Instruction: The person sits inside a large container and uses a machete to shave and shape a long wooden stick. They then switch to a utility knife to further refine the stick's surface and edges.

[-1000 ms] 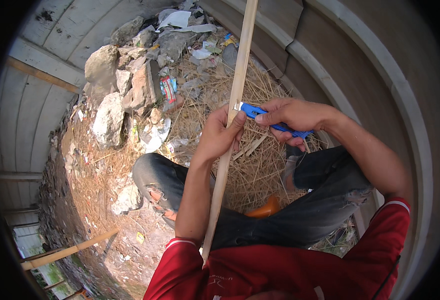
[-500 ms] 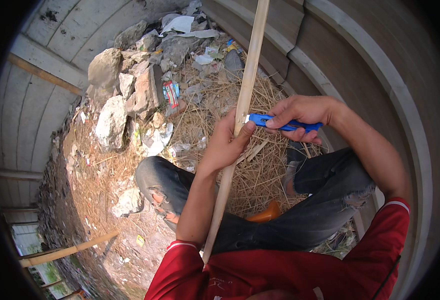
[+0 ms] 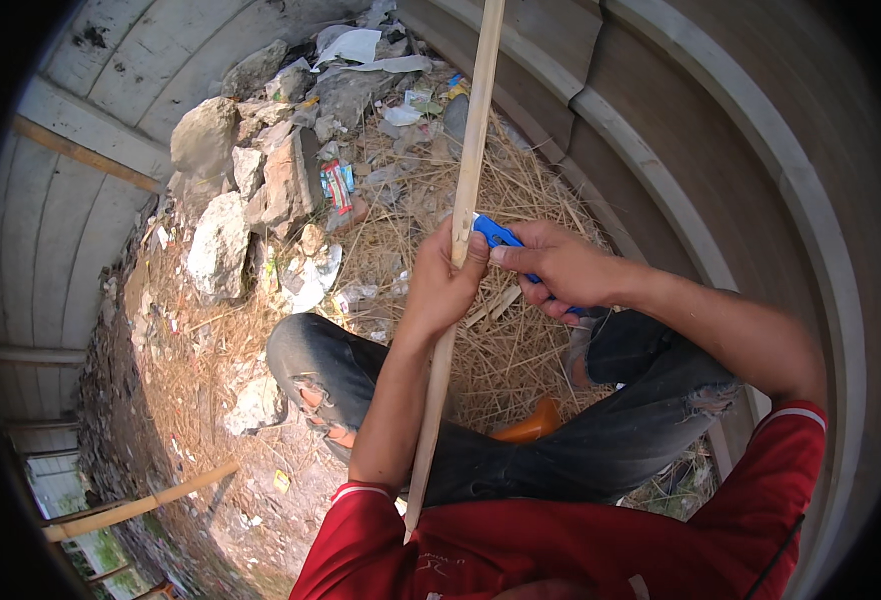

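Note:
A long, pale bamboo strip (image 3: 478,110) runs from the top edge down past my left forearm to my shirt. Around its middle, my left hand (image 3: 441,285) is closed, thumb toward the right side. My right hand (image 3: 561,265) grips a blue utility knife (image 3: 498,235), partly covered by the fingers. The knife's front end meets the strip's right edge, just above my left thumb. How far its blade reaches is hard to make out. Dry straw and shavings (image 3: 506,320) lie beneath both hands, between my legs.
An orange plastic object (image 3: 531,422) lies under my bent leg. Rocks (image 3: 223,245) and litter (image 3: 351,48) are heaped ahead to the left. A corrugated metal wall (image 3: 701,140) curves close on my right. A wooden pole (image 3: 151,502) stands out at lower left.
The strip's upper part and my left hand have shifted slightly left. My right hand has moved left and down, and the knife now slants, its rear end lower.

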Action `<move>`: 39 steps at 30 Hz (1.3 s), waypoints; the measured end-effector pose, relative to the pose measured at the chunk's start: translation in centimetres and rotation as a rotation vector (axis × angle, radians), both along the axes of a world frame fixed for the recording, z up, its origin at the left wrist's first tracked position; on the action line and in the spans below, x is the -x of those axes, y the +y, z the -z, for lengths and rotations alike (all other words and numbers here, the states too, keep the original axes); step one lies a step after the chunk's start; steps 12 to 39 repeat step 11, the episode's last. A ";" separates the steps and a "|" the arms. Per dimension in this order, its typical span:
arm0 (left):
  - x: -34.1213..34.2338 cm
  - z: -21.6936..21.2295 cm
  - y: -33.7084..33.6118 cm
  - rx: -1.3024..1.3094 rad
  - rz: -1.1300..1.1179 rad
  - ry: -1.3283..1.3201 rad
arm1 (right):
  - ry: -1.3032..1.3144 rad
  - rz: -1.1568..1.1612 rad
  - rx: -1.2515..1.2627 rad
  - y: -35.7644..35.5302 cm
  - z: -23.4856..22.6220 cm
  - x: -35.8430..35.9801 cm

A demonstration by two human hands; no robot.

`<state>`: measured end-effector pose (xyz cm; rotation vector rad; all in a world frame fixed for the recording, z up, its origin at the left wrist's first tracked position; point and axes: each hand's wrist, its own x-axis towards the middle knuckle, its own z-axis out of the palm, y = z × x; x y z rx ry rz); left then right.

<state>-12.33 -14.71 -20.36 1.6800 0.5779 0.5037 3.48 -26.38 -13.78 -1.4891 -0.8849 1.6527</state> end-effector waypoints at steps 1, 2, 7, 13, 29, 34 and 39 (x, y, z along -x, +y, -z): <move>0.0 0.0 0.0 0.008 -0.003 0.005 | -0.020 0.031 -0.029 -0.1 0.2 0.3; 0.0 0.0 0.1 -0.014 -0.007 0.005 | -0.001 0.027 -0.036 -0.2 0.4 0.3; 0.5 -0.8 0.2 0.158 0.053 -0.022 | 0.095 -0.151 0.082 0.8 -1.2 -2.3; 0.7 -2.1 0.0 0.297 0.166 -0.054 | 0.228 -0.313 0.186 0.9 -2.7 -5.6; 0.7 -2.1 0.0 0.297 0.166 -0.054 | 0.228 -0.313 0.186 0.9 -2.7 -5.6; 0.7 -2.1 0.0 0.297 0.166 -0.054 | 0.228 -0.313 0.186 0.9 -2.7 -5.6; 0.7 -2.1 0.0 0.297 0.166 -0.054 | 0.228 -0.313 0.186 0.9 -2.7 -5.6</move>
